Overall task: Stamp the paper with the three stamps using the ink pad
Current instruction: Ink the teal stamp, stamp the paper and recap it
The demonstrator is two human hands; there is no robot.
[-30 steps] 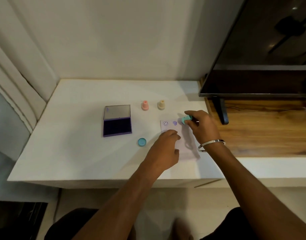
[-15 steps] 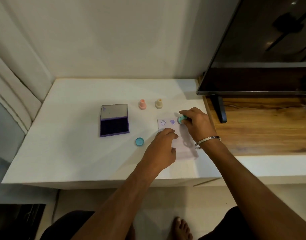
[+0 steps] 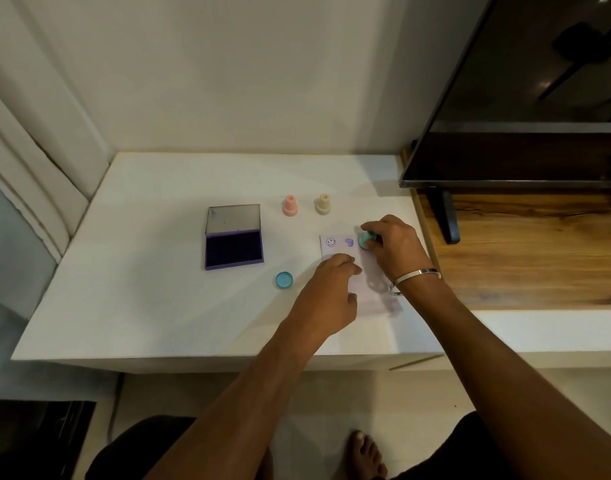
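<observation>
A small pale paper (image 3: 373, 292) lies on the white table (image 3: 158, 306), with a purple smiley print (image 3: 331, 242) and a purple heart print (image 3: 348, 242) along its far edge. My right hand (image 3: 395, 251) grips a teal stamp (image 3: 365, 240), tilted, with its face at the paper's far right corner. My left hand (image 3: 331, 292) rests on the paper's left side, fingers bent. A pink stamp (image 3: 289, 205) and a beige stamp (image 3: 323, 204) stand upright behind the paper. The purple ink pad (image 3: 234, 249) lies open to the left.
A teal round cap (image 3: 284, 280) lies on the table between ink pad and paper. A dark TV screen (image 3: 522, 98) on a stand (image 3: 447, 220) sits on the wooden surface (image 3: 525, 258) to the right. A wall stands behind the table.
My right hand with the teal stamp has stayed at the paper's far right corner. My left hand stays on the paper. The camera view has shifted slightly.
</observation>
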